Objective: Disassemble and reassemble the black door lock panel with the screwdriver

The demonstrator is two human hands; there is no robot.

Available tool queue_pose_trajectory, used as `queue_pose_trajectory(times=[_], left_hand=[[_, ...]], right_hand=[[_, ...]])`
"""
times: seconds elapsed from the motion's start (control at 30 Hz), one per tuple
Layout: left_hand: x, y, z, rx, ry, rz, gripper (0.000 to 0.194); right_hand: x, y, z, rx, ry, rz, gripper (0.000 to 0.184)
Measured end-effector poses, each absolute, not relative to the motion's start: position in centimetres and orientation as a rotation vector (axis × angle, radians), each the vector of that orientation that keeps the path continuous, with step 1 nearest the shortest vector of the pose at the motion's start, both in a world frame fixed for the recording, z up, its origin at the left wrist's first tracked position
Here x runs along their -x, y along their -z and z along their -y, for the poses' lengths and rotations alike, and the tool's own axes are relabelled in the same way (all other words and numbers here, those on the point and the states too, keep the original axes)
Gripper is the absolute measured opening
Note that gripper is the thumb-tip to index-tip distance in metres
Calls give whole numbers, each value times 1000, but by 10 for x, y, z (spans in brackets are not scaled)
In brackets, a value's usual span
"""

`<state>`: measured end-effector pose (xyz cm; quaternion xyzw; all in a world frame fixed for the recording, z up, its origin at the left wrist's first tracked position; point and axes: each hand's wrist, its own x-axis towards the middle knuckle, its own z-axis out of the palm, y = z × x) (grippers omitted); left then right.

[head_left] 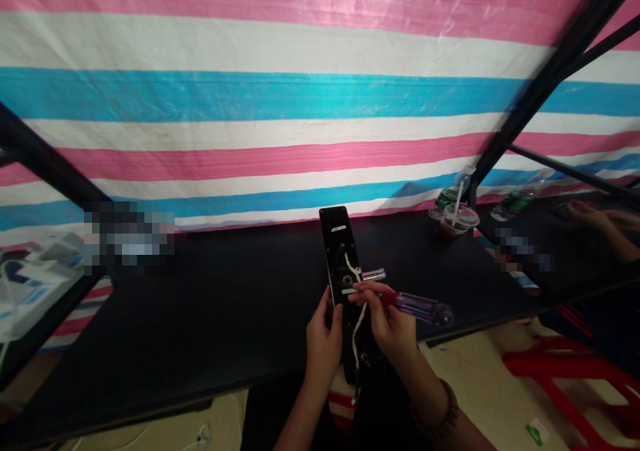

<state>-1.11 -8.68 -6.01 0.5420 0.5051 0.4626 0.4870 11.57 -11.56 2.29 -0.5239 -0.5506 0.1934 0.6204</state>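
A long black panel with a white cable along it lies on the black table, its near end over the table's front edge. My left hand is wrapped round the panel's left edge. My right hand grips a screwdriver with a red and purple see-through handle, its metal shaft laid across the panel. A small clear part sticks out from the panel's right side.
A striped pink, white and blue tarp hangs behind the table. A lidded drink cup with a straw and bottles stand at the right. Another person's hand rests on the neighbouring table. Black frame bars slant overhead. A red stool stands lower right.
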Motion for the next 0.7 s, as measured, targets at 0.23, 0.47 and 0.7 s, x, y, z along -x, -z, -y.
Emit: queue_pose_trajectory(times=[0.23, 0.47, 0.7], left_hand=[[10, 65, 88, -1394, -1144, -1219, 54], [11, 69, 89, -1500, -1186, -1228, 51], [12, 73, 88, -1523, -1192, -1238, 53]], right_hand=[[-119, -30, 107, 1237, -478, 1322, 16], [-122, -43, 85, 1221, -645, 1278, 12], [-120, -45, 85, 1186, -626, 1404, 16]])
